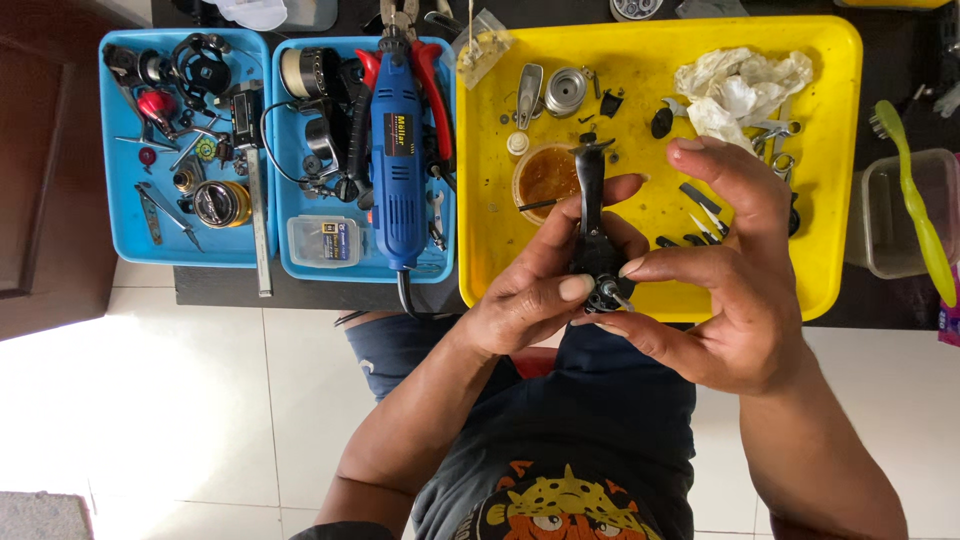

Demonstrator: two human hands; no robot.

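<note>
Both hands, left hand (545,290) and right hand (730,285), hold a black reel part (592,230) over the yellow tray (840,60).

White tile floor (150,400) w/ bright light patch, dark tabletop (260,285) beyond fingers, brown wood door (40,150) far left.

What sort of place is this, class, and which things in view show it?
Probably a small repair bench: a yellow tray of loose metal parts, a blue rotary tool, and both hands on a black mechanical part.
</note>
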